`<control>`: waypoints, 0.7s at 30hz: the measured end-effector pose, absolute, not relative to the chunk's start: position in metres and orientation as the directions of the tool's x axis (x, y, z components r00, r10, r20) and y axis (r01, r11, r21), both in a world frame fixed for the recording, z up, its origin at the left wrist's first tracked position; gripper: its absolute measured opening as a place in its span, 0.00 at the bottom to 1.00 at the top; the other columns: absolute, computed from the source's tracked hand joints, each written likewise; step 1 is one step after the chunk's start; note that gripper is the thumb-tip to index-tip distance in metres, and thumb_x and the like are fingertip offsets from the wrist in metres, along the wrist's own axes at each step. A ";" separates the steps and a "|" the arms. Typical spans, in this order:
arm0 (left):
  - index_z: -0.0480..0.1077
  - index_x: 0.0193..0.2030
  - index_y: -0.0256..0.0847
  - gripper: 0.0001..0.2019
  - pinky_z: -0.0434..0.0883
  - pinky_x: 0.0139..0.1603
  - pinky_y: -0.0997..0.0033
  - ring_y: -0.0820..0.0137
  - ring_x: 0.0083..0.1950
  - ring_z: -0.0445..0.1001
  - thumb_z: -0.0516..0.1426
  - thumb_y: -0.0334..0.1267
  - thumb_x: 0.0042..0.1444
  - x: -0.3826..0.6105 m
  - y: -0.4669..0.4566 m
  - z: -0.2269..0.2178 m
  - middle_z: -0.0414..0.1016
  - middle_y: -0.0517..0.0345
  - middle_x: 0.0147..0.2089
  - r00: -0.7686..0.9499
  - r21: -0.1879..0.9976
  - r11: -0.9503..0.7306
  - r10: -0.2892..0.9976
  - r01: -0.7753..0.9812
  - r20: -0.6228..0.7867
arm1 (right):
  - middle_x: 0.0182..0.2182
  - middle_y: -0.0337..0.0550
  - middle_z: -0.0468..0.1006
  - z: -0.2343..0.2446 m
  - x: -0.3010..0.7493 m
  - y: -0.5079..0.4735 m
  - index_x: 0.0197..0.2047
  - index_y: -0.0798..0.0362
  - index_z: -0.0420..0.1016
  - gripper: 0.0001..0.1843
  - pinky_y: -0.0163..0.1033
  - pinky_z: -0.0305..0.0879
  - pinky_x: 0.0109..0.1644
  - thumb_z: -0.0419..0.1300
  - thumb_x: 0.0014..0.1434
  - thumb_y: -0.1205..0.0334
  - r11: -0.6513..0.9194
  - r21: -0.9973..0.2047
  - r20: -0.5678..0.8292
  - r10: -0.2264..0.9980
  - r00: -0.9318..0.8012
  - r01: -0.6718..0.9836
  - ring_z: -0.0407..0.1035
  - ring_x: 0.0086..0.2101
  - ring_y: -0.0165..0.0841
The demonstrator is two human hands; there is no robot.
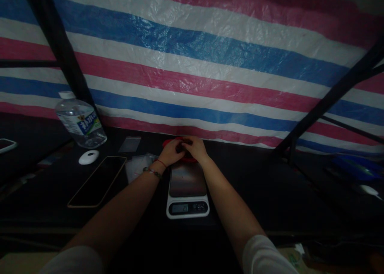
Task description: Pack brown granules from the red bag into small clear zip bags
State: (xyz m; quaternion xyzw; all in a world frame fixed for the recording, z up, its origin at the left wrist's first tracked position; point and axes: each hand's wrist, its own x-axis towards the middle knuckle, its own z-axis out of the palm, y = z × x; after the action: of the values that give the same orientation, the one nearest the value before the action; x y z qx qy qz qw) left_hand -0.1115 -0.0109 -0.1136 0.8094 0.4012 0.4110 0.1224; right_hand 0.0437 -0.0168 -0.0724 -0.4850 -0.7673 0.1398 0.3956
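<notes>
My left hand (172, 152) and my right hand (195, 148) meet at the far end of a white kitchen scale (187, 210). Both have their fingers bent inward, the tips close together over a red object (189, 160), perhaps a shallow dish or bag. My hands cover most of it, and whatever lies between my fingers is too dark to make out. The scale's metal plate (187, 184) shows between my forearms, and its small display is lit. Clear plastic bags (138, 166) lie just left of my left wrist, which wears a red cord and a beaded bracelet.
Left of the bags lie a smartphone (97, 182), a white oval case (89, 157) and a large clear bottle (79, 120). A small clear bag (130, 144) lies farther back. Striped plastic sheeting (192, 70) and dark metal posts stand behind the black table. A blue object (357, 167) sits far right.
</notes>
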 end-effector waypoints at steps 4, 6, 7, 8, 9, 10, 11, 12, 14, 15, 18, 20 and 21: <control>0.71 0.46 0.36 0.17 0.71 0.50 0.58 0.60 0.46 0.74 0.59 0.37 0.48 -0.110 -0.012 -0.114 0.76 0.49 0.43 0.335 0.539 -0.636 0.761 0.552 0.555 | 0.38 0.44 0.79 -0.071 0.042 -0.017 0.40 0.53 0.79 0.09 0.40 0.66 0.48 0.63 0.55 0.65 0.523 -0.552 0.525 0.823 -0.216 0.650 0.72 0.40 0.34; 0.70 0.47 0.36 0.18 0.71 0.50 0.58 0.60 0.47 0.74 0.59 0.36 0.48 -0.109 -0.012 -0.115 0.76 0.49 0.45 0.330 0.544 -0.645 0.754 0.536 0.568 | 0.37 0.44 0.79 -0.072 0.043 -0.016 0.38 0.52 0.78 0.07 0.40 0.65 0.48 0.60 0.57 0.64 0.542 -0.531 0.561 0.801 -0.209 0.652 0.71 0.40 0.34; 0.69 0.49 0.37 0.19 0.71 0.51 0.59 0.61 0.48 0.74 0.59 0.36 0.47 -0.109 -0.013 -0.114 0.75 0.49 0.46 0.323 0.545 -0.653 0.746 0.526 0.582 | 0.37 0.44 0.78 -0.073 0.044 -0.014 0.38 0.52 0.78 0.07 0.39 0.65 0.48 0.59 0.58 0.63 0.542 -0.527 0.581 0.792 -0.188 0.655 0.71 0.40 0.34; 0.67 0.51 0.37 0.21 0.70 0.53 0.59 0.61 0.49 0.73 0.59 0.35 0.47 -0.109 -0.013 -0.114 0.75 0.50 0.48 0.311 0.542 -0.660 0.737 0.520 0.600 | 0.37 0.45 0.78 -0.074 0.045 -0.013 0.38 0.53 0.78 0.08 0.39 0.65 0.49 0.57 0.60 0.64 0.536 -0.526 0.599 0.785 -0.159 0.661 0.70 0.40 0.34; 0.67 0.52 0.38 0.23 0.70 0.54 0.59 0.61 0.50 0.73 0.59 0.34 0.46 -0.109 -0.013 -0.113 0.74 0.50 0.49 0.289 0.537 -0.660 0.732 0.525 0.617 | 0.38 0.46 0.78 -0.075 0.047 -0.011 0.39 0.54 0.78 0.10 0.40 0.64 0.50 0.55 0.60 0.65 0.523 -0.527 0.610 0.782 -0.130 0.670 0.70 0.41 0.34; 0.66 0.52 0.38 0.23 0.69 0.55 0.59 0.61 0.51 0.72 0.59 0.34 0.46 -0.110 -0.013 -0.113 0.74 0.50 0.49 0.256 0.532 -0.649 0.732 0.544 0.631 | 0.39 0.47 0.78 -0.077 0.049 -0.010 0.41 0.55 0.78 0.11 0.40 0.63 0.51 0.54 0.61 0.66 0.508 -0.525 0.610 0.784 -0.114 0.683 0.70 0.42 0.35; 0.66 0.52 0.38 0.23 0.69 0.56 0.58 0.60 0.51 0.72 0.58 0.35 0.47 -0.111 -0.013 -0.112 0.73 0.49 0.49 0.213 0.528 -0.627 0.736 0.572 0.643 | 0.41 0.48 0.78 -0.078 0.051 -0.009 0.43 0.56 0.77 0.12 0.41 0.62 0.53 0.54 0.60 0.69 0.495 -0.521 0.596 0.794 -0.120 0.695 0.69 0.44 0.35; 0.67 0.51 0.37 0.21 0.69 0.55 0.57 0.60 0.50 0.72 0.58 0.35 0.48 -0.111 -0.013 -0.111 0.73 0.49 0.48 0.167 0.525 -0.600 0.739 0.604 0.653 | 0.43 0.49 0.77 -0.080 0.053 -0.009 0.45 0.56 0.76 0.14 0.41 0.61 0.54 0.54 0.58 0.71 0.491 -0.512 0.564 0.811 -0.156 0.705 0.69 0.45 0.35; 0.67 0.49 0.36 0.18 0.69 0.54 0.56 0.59 0.49 0.71 0.57 0.37 0.49 -0.113 -0.012 -0.110 0.73 0.47 0.46 0.084 0.521 -0.548 0.738 0.654 0.670 | 0.45 0.48 0.77 -0.084 0.054 -0.010 0.48 0.55 0.75 0.17 0.41 0.61 0.55 0.56 0.55 0.72 0.510 -0.483 0.449 0.842 -0.298 0.712 0.69 0.47 0.36; 0.67 0.48 0.36 0.17 0.69 0.53 0.56 0.58 0.49 0.71 0.57 0.38 0.50 -0.114 -0.012 -0.110 0.73 0.46 0.45 0.059 0.521 -0.533 0.734 0.667 0.676 | 0.46 0.48 0.77 -0.086 0.054 -0.011 0.49 0.54 0.75 0.18 0.41 0.62 0.54 0.57 0.54 0.71 0.527 -0.468 0.380 0.845 -0.377 0.709 0.69 0.47 0.36; 0.67 0.48 0.36 0.17 0.69 0.53 0.58 0.59 0.49 0.71 0.57 0.38 0.50 -0.114 -0.011 -0.111 0.72 0.47 0.45 0.052 0.520 -0.521 0.738 0.677 0.673 | 0.46 0.49 0.77 -0.090 0.051 -0.014 0.49 0.54 0.74 0.18 0.40 0.63 0.53 0.60 0.54 0.68 0.561 -0.410 0.222 0.826 -0.518 0.719 0.70 0.47 0.37; 0.67 0.48 0.37 0.17 0.69 0.53 0.59 0.60 0.49 0.71 0.57 0.38 0.50 -0.114 -0.010 -0.111 0.72 0.48 0.45 0.065 0.519 -0.519 0.747 0.679 0.661 | 0.48 0.52 0.76 -0.091 0.049 -0.014 0.49 0.56 0.74 0.19 0.40 0.63 0.53 0.61 0.52 0.68 0.551 -0.351 0.184 0.833 -0.521 0.757 0.69 0.49 0.39; 0.67 0.48 0.37 0.17 0.69 0.53 0.59 0.60 0.49 0.71 0.57 0.38 0.50 -0.114 -0.010 -0.112 0.72 0.49 0.45 0.069 0.519 -0.518 0.750 0.680 0.658 | 0.48 0.53 0.76 -0.091 0.049 -0.013 0.49 0.56 0.75 0.19 0.41 0.63 0.53 0.61 0.52 0.68 0.544 -0.323 0.171 0.838 -0.518 0.774 0.69 0.49 0.40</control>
State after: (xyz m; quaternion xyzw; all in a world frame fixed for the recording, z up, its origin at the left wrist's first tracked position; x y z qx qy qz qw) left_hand -0.1142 -0.0101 -0.1118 0.7301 0.4895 0.4754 0.0367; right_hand 0.0485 -0.0133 -0.0908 -0.4660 -0.8650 0.1032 0.1546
